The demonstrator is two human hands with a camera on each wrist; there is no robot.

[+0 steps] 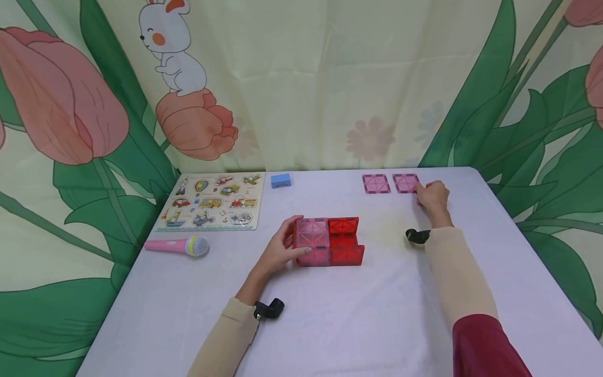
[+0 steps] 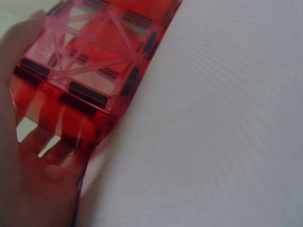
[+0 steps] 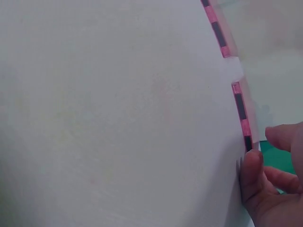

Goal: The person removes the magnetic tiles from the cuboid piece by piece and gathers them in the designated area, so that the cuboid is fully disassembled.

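At the far left a pink microphone [image 1: 176,245] lies on the white table [image 1: 330,314], its long axis running almost straight left to right and its mesh head pointing right. Just beyond it is a picture board [image 1: 212,201] of vehicles, its long side running left to right. The left hand [image 1: 278,250] comes in from the near side and grips the left end of a tile box [image 1: 344,241], thumb on the near side; in the left wrist view, fingers show through its red wall. A small blue block [image 1: 280,180] stands near the table's far edge, its long axis left to right. The tile box sits around the middle of the table, long axis left to right: its left half is capped by a pink square tile, its right half is red and uncovered on top, with near and far walls, so the uncovered part points right. Farther right, near the far edge, a left pink tile [image 1: 376,184] lies just beside a right pink tile [image 1: 405,183], with a narrow gap between them; both are square, so neither has a long axis. The right hand [image 1: 433,198] pinches the right pink tile at its right edge, fingers pointing left
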